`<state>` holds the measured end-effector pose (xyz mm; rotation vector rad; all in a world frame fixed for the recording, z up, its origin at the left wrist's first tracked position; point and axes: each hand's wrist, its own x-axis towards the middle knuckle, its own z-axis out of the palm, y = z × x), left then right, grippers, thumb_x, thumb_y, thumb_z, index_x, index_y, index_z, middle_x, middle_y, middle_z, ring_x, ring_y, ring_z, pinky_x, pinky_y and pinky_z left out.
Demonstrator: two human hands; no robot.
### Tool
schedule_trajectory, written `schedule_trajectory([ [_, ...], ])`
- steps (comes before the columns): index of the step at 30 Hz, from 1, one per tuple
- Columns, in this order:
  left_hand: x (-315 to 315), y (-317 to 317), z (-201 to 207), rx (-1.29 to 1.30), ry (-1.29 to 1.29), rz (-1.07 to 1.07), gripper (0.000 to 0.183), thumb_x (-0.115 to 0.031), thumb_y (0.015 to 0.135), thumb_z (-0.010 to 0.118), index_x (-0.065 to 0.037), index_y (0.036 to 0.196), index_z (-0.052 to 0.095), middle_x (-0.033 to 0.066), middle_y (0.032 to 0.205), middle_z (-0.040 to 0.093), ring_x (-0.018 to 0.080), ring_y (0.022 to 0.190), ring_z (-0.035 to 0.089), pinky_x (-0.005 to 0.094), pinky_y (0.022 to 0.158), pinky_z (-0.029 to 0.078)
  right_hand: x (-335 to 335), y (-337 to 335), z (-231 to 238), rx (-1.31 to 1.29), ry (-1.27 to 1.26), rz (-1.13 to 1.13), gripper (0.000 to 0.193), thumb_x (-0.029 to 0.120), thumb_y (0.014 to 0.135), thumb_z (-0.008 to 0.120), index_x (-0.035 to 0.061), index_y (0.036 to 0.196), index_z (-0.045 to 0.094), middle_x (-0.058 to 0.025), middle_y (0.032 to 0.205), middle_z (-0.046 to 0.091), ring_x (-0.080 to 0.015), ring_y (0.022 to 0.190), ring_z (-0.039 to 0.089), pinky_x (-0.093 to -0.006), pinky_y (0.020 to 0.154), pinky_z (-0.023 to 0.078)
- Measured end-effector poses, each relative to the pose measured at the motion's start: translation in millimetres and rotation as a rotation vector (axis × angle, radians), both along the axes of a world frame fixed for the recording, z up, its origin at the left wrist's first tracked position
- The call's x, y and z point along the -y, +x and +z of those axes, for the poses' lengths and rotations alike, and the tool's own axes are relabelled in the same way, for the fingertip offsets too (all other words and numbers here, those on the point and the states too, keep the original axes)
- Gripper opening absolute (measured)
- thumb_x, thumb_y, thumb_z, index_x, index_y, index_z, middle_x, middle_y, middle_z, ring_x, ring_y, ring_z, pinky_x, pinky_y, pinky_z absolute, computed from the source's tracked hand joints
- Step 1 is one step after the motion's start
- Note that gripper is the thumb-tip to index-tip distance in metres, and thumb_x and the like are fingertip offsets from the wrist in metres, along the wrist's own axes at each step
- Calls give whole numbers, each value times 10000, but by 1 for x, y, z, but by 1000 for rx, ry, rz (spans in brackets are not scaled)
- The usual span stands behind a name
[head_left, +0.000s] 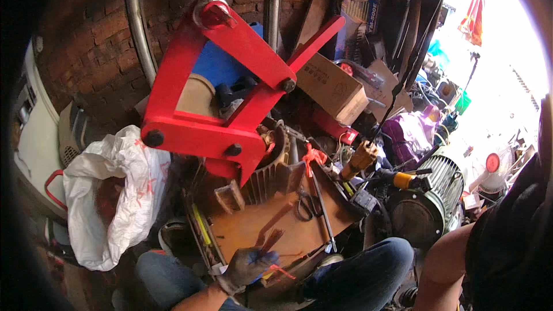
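My left hand [245,269], in a grey and blue work glove, is low in the middle between my knees. Its fingers are closed around a short bundle of reddish-brown strands [271,242], which points up and away. Below it lies a brown board [242,227] with black-handled scissors [308,204] and a long thin metal rod [324,213] on it. Beyond the board stands a finned metal motor housing [273,170] with copper-coloured windings inside. A large red steel clamp [201,138] hangs above, hiding part of the housing. My right hand does not show.
An open white woven sack [124,213] stands at left. At right sit a grey-green electric motor [432,196], a yellow-brown hoist control [360,160] and a purple bag [409,129]. A cardboard box [331,89] lies behind. A bare limb [446,259] beside dark cloth enters at right.
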<state>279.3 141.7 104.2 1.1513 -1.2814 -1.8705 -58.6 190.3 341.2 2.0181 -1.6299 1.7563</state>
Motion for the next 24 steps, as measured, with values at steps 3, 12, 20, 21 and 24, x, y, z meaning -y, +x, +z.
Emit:
schedule_trajectory([
  [3, 0, -8, 19, -34, -109, 45, 345, -319, 958, 686, 20, 916, 740, 30, 653, 616, 111, 573, 554, 312, 551, 442, -5, 15, 9, 82, -117, 34, 315, 212, 902, 677, 7, 1142, 673, -143, 984, 693, -262, 859, 686, -337, 740, 543],
  [12, -6, 2, 29, 42, 108, -1, 372, -365, 955, 670, 2, 974, 729, 57, 808, 704, 121, 717, 603, 290, 701, 486, 35, 77, -58, 85, 356, 458, 374, 252, 910, 675, 3, 1188, 655, -174, 1070, 679, -287, 924, 679, -355, 783, 538],
  [20, -2, -6, 33, -191, 98, 160, 250, -228, 969, 662, 14, 1024, 686, 112, 922, 710, 184, 904, 669, 338, 855, 517, 56, 89, -147, -393, 490, 683, 470, 268, 880, 705, 111, 1309, 595, -142, 1143, 655, -343, 1041, 627, -449, 861, 504],
  [21, -2, -6, 33, -179, 94, 157, 261, -249, 973, 658, 8, 1007, 692, 89, 874, 698, 161, 835, 653, 316, 792, 510, 56, 90, -150, -437, 484, 646, 443, 258, 880, 701, 117, 1290, 605, -127, 1112, 662, -332, 1018, 633, -446, 842, 505],
  [24, 0, -7, 34, -150, 101, 148, 302, -305, 982, 645, -11, 959, 711, 27, 751, 665, 95, 643, 596, 255, 612, 476, 55, 94, -152, -504, 428, 536, 347, 239, 872, 694, 139, 1200, 641, -80, 961, 681, -298, 883, 659, -423, 750, 509],
])
